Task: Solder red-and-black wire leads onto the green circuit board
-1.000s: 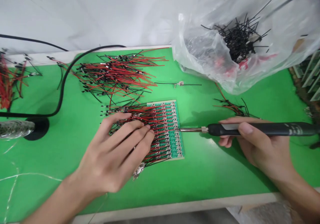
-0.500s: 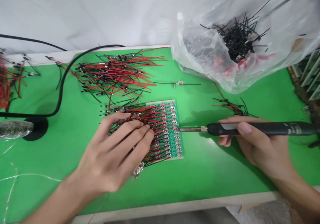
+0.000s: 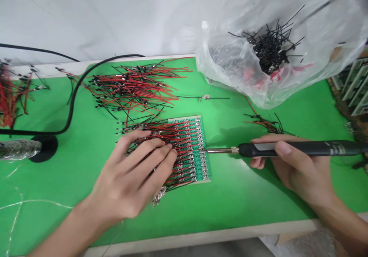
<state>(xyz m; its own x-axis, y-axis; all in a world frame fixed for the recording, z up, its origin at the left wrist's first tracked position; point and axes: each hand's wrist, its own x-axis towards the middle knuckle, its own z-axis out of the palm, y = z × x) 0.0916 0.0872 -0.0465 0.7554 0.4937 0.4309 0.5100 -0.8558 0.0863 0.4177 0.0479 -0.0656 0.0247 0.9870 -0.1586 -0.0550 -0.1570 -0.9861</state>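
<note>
My right hand (image 3: pixel 299 165) is wrapped round a black-handled soldering iron (image 3: pixel 267 149), thumb on top. The iron's metal tip points left and meets the right-hand column of solder pads on a green circuit board (image 3: pixel 204 134). Rows of red and black wires (image 3: pixel 184 136) run leftward from the board, several of them soldered to its pads. Over these wires lies my left hand (image 3: pixel 135 172), its fingers bent and the foremost fingertips closed at a red wire that leads toward the iron's tip. The left thumb is hidden beneath the hand.
Behind the board lies a pile of red and black wires (image 3: pixel 135 84). A clear plastic bag (image 3: pixel 230 69) holding black wires stands at the back right. A black cable (image 3: pixel 71 107) crosses the left side, near a solder spool (image 3: pixel 20 149). Loose wires (image 3: pixel 267 123) lie by my right hand.
The whole view has shifted slightly. The iron's tip stays at the board's right column, perhaps a touch lower, and both hands keep nearly the same pose.
</note>
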